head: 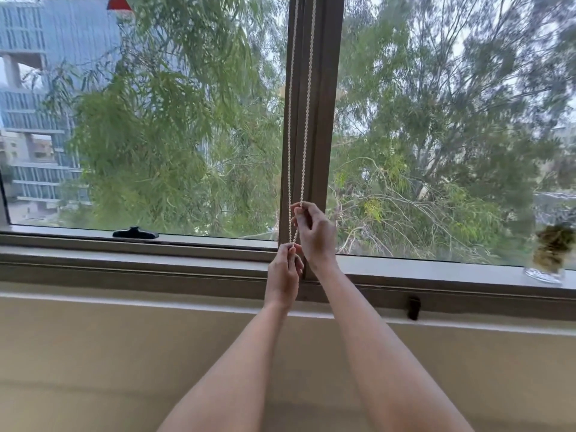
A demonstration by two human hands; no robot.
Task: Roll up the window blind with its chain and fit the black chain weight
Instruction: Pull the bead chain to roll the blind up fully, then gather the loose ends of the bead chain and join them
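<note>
Bead chain (307, 120) hangs in two white strands down the brown window mullion (324, 135). My right hand (314, 232) pinches the right strand higher up; my left hand (285, 272) pinches the chain's bottom loop just above the sill (156, 254).

A glass vase (546, 273) of dried greenery stands on the sill (124, 255), well apart from a black window latch (136, 233).
</note>
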